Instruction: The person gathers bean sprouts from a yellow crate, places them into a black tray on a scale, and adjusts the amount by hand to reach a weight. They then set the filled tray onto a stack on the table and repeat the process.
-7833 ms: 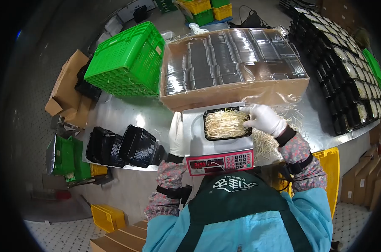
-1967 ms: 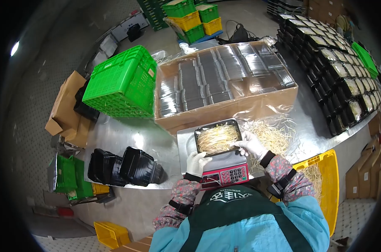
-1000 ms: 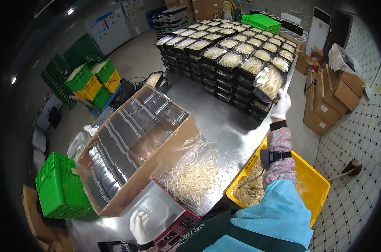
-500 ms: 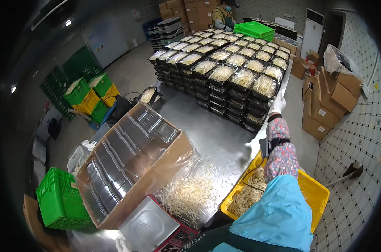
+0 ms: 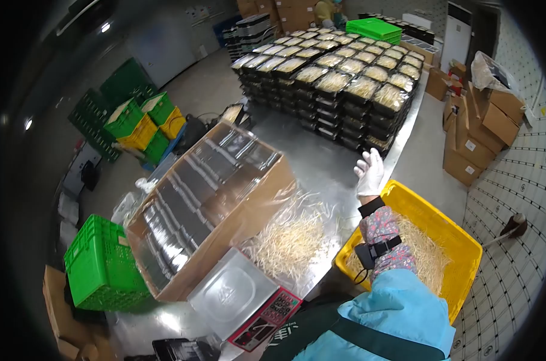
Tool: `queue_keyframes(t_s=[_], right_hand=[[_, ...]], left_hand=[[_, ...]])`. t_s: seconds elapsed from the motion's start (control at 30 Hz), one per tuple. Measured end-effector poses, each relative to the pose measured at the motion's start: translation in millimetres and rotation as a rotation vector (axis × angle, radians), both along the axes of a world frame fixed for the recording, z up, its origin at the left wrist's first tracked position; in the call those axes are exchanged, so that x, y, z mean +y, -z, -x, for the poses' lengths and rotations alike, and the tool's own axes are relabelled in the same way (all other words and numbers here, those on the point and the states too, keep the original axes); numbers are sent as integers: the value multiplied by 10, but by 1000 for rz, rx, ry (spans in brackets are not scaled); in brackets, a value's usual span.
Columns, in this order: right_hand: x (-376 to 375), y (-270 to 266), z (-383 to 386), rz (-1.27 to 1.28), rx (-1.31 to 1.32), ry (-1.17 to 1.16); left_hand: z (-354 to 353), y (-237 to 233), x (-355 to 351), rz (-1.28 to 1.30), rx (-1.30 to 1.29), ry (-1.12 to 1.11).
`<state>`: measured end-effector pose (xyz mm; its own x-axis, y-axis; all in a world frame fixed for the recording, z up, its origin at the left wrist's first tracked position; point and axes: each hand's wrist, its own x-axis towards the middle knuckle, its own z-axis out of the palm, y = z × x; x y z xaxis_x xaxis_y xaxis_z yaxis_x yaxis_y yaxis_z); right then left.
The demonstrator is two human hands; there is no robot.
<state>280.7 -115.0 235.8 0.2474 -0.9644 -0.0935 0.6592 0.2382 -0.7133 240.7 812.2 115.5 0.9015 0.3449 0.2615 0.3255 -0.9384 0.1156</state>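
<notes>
My right hand (image 5: pixel 370 173), in a white glove, is raised over the table edge, between the stacked trays and the yellow crate (image 5: pixel 465 256). Its fingers are stretched out and nothing is in them. Bean sprouts (image 5: pixel 426 246) partly fill that crate, under my forearm. Black trays of sprouts (image 5: pixel 362 89) stand in tall stacks beyond the hand. A loose heap of sprouts (image 5: pixel 291 243) lies on the metal table (image 5: pixel 321 159), near a scale (image 5: pixel 234 295) with a red keypad. A black plastic tray (image 5: pixel 186 349) shows at the bottom edge. My left hand is out of sight.
A cardboard box (image 5: pixel 255 195) of nested black trays stands on the table's left side. Beside it is a green crate (image 5: pixel 101 265). Another green crate (image 5: pixel 374 29) rests by the far stacks, where a person (image 5: pixel 325 12) stands. Cardboard boxes (image 5: pixel 480 135) lie right of the table.
My right hand has drawn back from the front tray stack toward me and opened out. The left glove has left the bottom edge, and a black tray now shows there. The view has shifted.
</notes>
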Motion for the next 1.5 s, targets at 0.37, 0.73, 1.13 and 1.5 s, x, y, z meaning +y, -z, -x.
queue_keyframes(t_s=[0.37,0.73,1.13,1.5], right_hand=[[701,-315,528,98,-116,-8],[825,-416,3356,236,172,544],[728,1013,5466,4,1293,208],[67,1990,4688,-391,1865,-580]], left_hand=[[-710,-1672,-2408,678,-641,277],[-1373,-225,-5892,253,274,1598],[292,-311,-7522,490,732,2004],[1078,345,-8164,349,1034,1880]])
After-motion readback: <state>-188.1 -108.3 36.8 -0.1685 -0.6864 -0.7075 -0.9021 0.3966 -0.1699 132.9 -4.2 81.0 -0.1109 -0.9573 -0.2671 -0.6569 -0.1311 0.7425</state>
